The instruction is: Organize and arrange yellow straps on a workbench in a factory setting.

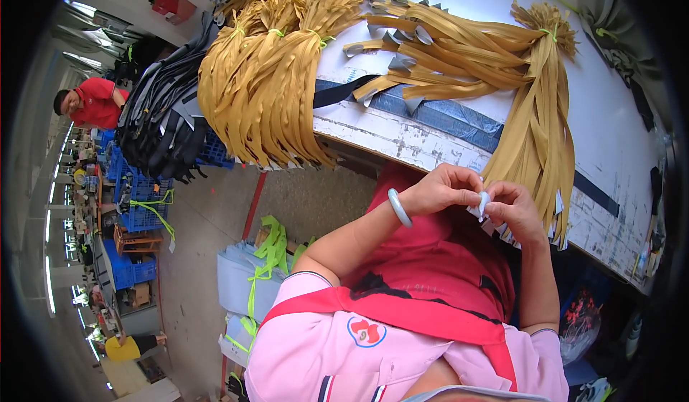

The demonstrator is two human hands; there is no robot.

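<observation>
My left hand [453, 187], with a pale bangle at its wrist, is closed in a pinch at the table's front edge. Facing it, my right hand [518, 210] also pinches, and between their fingertips is a small white piece [484, 202]. Whether that piece is attached to a strip cannot be made out. Right beside my hands, a bundle of long mustard-coloured fabric strips [549, 126] hangs over the edge, with white tips at its lower ends. A green tie gathers its far end. More such strips [459, 47] spread leftward from it, with grey looped ends.
On the left of the worn white table [409, 140], thick tied bundles of mustard strips [262, 90] droop over the edge. Black and grey strips [169, 115] hang beyond them. Wrapped pale stacks with green ties [244, 280] stand on the floor. A person in red [97, 104] is farther off.
</observation>
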